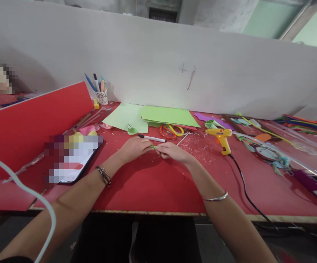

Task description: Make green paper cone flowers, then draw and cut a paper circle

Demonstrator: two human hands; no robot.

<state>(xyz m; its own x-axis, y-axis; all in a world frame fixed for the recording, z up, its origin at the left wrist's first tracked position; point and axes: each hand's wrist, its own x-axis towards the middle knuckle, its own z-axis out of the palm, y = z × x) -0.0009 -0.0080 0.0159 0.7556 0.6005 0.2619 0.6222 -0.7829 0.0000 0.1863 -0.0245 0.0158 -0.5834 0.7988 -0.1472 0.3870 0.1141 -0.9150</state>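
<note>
Both hands meet over the middle of the red table, closed on one small green piece [154,147] that looks like paper. My left hand [134,149] pinches its left end, and the fingertips of my right hand [173,151] grip its right end. Most of the piece is hidden by the fingers. Just beyond the hands lies a white marker with a black cap [154,138]. Behind it are scissors with yellow and red handles [176,130] and a small cut green leaf shape [132,130]. Green paper sheets [172,116] lie further back.
A yellow glue gun [221,139] with a black cord stands to the right. On the left are a phone [77,160], a red board [37,120] and a pen cup [101,97]. A purple power strip [314,186] sits far right; a white cable [18,180] crosses the left foreground.
</note>
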